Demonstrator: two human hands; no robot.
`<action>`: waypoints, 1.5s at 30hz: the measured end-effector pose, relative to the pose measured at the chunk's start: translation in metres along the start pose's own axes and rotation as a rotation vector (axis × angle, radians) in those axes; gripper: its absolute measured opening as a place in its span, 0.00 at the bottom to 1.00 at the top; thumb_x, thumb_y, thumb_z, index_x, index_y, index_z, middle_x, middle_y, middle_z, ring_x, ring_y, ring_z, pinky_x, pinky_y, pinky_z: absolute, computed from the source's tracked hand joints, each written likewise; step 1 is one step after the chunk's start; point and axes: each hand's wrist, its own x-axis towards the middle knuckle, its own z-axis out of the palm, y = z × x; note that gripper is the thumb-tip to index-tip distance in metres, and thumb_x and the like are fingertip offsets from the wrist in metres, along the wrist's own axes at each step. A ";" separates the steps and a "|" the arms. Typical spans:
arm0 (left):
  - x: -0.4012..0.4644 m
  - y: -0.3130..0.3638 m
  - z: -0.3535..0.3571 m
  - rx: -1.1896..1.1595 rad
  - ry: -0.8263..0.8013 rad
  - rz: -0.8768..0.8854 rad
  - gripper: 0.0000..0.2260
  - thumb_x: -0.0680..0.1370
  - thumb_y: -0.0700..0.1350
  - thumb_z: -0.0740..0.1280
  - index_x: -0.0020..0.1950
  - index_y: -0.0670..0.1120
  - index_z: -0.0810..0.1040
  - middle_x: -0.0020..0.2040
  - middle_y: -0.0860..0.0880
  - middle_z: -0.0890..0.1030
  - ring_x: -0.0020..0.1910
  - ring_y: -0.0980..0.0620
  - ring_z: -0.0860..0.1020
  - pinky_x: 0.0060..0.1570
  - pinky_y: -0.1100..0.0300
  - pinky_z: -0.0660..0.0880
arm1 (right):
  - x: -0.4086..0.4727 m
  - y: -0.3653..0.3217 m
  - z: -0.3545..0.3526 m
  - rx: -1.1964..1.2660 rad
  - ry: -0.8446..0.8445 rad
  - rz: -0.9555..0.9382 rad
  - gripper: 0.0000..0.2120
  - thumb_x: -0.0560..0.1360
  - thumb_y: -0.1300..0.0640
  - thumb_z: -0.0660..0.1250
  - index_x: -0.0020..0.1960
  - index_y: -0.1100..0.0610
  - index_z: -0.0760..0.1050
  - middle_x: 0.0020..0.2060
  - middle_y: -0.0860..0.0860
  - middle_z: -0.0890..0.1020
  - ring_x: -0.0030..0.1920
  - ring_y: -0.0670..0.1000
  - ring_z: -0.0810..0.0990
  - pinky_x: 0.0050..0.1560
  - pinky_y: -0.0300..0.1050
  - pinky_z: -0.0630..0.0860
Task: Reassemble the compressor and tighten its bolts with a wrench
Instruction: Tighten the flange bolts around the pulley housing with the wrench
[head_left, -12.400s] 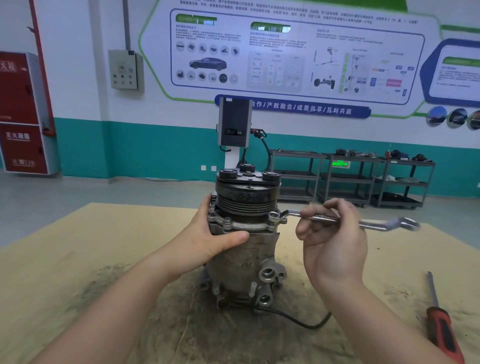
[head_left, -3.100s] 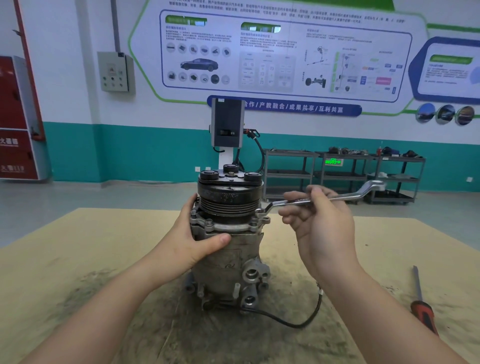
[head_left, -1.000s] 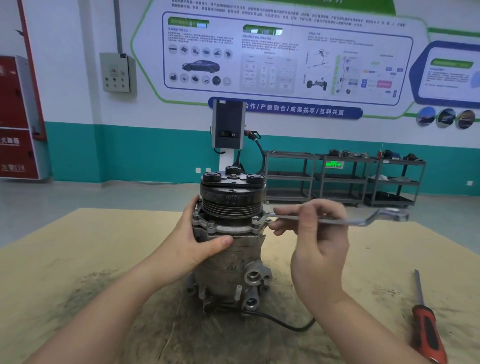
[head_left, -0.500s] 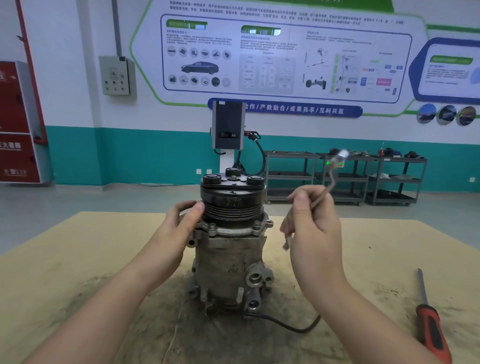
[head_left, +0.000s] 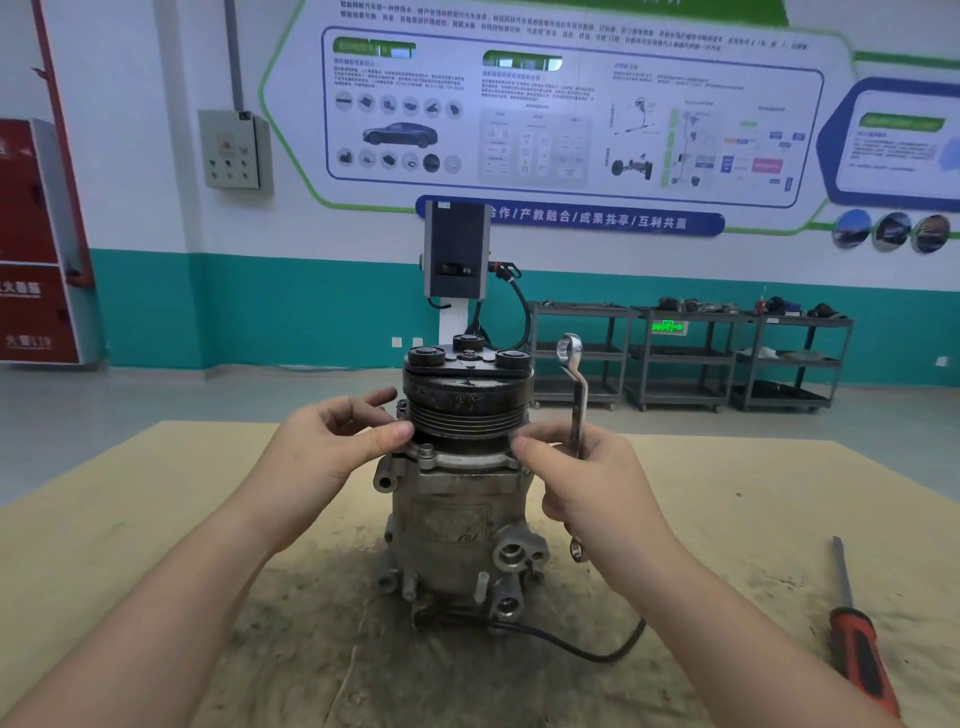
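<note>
The grey metal compressor (head_left: 457, 519) stands upright on the stained tabletop (head_left: 130, 519), its black grooved pulley (head_left: 465, 410) on top. My left hand (head_left: 332, 447) touches the pulley's left side with thumb and fingertips, fingers loosely spread. My right hand (head_left: 587, 483) holds a silver ring wrench (head_left: 576, 395) upright, one ring end above the hand and the other end showing below it. That hand's fingertips touch the pulley's right lower edge near the flange bolts.
A red-handled screwdriver (head_left: 857, 649) lies on the table at the right. A black cable (head_left: 587, 644) curls out from the compressor's base toward the right. Metal shelving carts (head_left: 685, 358) and a charging unit (head_left: 457, 260) stand by the far wall.
The wrench came off the flange bolt and now stands upright in my right hand. My left hand let go of the body and moved up to the pulley. Both hands now touch it.
</note>
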 end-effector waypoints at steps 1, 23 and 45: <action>0.001 0.000 -0.001 -0.009 -0.015 -0.003 0.09 0.64 0.46 0.75 0.37 0.42 0.83 0.57 0.54 0.83 0.59 0.63 0.79 0.55 0.63 0.73 | 0.000 0.000 0.000 0.005 -0.004 0.006 0.04 0.73 0.58 0.72 0.40 0.53 0.80 0.21 0.40 0.73 0.21 0.40 0.69 0.23 0.33 0.64; -0.005 -0.019 0.022 0.240 -0.240 -0.020 0.58 0.54 0.65 0.80 0.78 0.55 0.56 0.68 0.59 0.74 0.65 0.64 0.74 0.70 0.57 0.68 | -0.007 -0.010 0.003 -0.203 0.077 -0.157 0.08 0.73 0.52 0.74 0.40 0.55 0.77 0.18 0.37 0.71 0.22 0.37 0.70 0.25 0.28 0.64; -0.011 -0.016 0.025 0.019 -0.052 0.141 0.18 0.64 0.56 0.79 0.42 0.55 0.72 0.69 0.58 0.74 0.67 0.52 0.75 0.65 0.50 0.74 | 0.018 -0.019 -0.026 0.733 0.182 0.154 0.08 0.83 0.60 0.57 0.56 0.64 0.69 0.28 0.54 0.82 0.24 0.48 0.76 0.25 0.39 0.75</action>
